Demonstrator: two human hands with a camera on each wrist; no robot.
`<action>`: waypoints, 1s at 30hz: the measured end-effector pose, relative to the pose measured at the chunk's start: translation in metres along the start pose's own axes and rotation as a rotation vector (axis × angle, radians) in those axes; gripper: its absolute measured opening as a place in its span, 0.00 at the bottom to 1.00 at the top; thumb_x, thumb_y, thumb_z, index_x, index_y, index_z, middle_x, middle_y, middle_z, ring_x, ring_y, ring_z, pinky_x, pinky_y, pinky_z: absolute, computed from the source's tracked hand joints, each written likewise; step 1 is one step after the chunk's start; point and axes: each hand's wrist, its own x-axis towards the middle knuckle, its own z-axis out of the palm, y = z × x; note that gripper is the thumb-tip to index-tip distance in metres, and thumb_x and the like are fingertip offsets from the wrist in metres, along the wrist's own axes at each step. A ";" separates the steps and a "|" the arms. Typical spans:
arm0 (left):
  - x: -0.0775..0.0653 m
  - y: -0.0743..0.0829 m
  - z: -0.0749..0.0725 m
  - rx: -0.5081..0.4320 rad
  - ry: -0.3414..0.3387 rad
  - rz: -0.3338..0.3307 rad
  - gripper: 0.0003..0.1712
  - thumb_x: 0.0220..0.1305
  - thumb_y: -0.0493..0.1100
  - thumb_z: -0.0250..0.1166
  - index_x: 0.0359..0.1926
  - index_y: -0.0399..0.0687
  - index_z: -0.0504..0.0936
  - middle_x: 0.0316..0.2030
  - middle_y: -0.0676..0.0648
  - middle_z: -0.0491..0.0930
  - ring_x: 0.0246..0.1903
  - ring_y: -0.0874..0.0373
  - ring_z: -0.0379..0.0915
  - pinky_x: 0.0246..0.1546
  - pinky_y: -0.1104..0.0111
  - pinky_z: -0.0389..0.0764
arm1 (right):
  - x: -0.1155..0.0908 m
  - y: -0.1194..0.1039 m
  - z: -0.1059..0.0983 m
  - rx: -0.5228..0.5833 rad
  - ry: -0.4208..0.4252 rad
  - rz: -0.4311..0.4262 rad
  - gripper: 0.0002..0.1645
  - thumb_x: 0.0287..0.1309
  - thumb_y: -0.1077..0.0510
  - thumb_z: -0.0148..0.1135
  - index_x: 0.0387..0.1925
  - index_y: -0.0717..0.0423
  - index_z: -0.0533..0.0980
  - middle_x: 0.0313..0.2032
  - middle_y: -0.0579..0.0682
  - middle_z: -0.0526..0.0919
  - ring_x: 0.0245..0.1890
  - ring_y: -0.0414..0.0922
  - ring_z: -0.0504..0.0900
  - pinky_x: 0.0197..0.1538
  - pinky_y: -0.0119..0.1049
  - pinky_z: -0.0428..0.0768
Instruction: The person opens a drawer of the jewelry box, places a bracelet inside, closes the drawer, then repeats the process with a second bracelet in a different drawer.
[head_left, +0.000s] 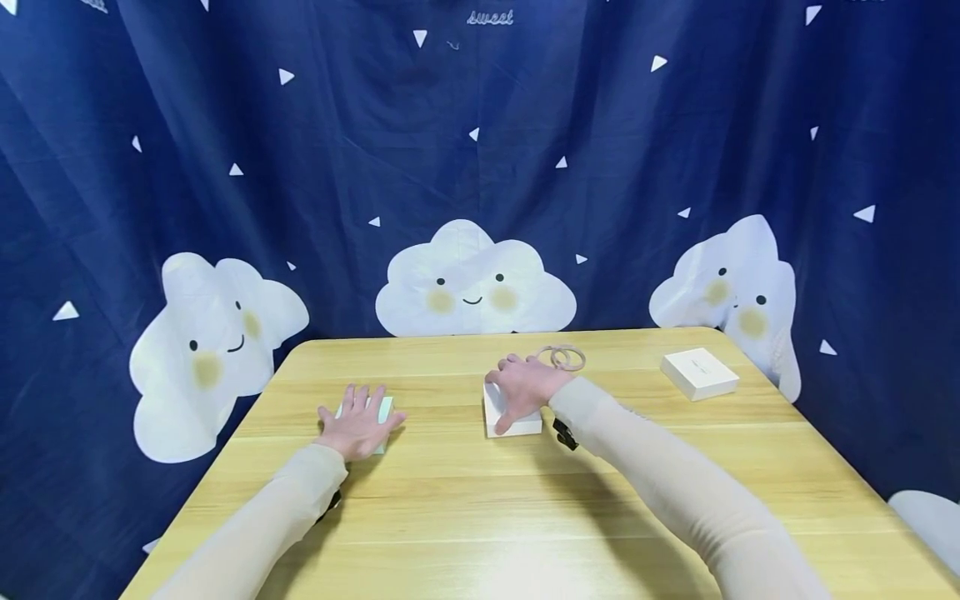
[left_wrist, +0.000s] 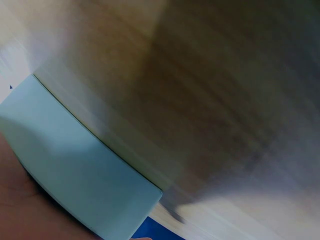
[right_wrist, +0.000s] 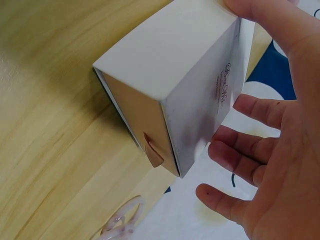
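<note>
My left hand [head_left: 360, 429] lies with spread, straight fingers over a pale mint-green box [head_left: 385, 410] on the left of the table. That box [left_wrist: 80, 155] fills the lower left of the left wrist view, against skin. Near the table's middle, my right hand [head_left: 528, 387] spans a white box [head_left: 525, 427], thumb on the near side and fingers at the far side. The right wrist view shows this white box [right_wrist: 200, 90] with small dark lettering, a tan inset end and a brown ribbon tab [right_wrist: 153, 152]. Its underside is hidden.
Two pale pink linked rings [head_left: 566, 357] lie just beyond my right hand. Another white box [head_left: 699, 373] with small print sits at the back right of the wooden table [head_left: 450, 517]. A dark blue curtain [head_left: 337, 125] with smiling clouds hangs behind.
</note>
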 end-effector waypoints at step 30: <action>0.005 -0.005 0.004 -0.021 -0.023 0.005 0.53 0.71 0.77 0.37 0.81 0.46 0.44 0.78 0.30 0.43 0.77 0.29 0.26 0.58 0.19 0.28 | -0.004 -0.009 0.001 0.049 -0.009 0.028 0.55 0.39 0.20 0.70 0.67 0.40 0.72 0.51 0.46 0.78 0.52 0.45 0.72 0.56 0.48 0.73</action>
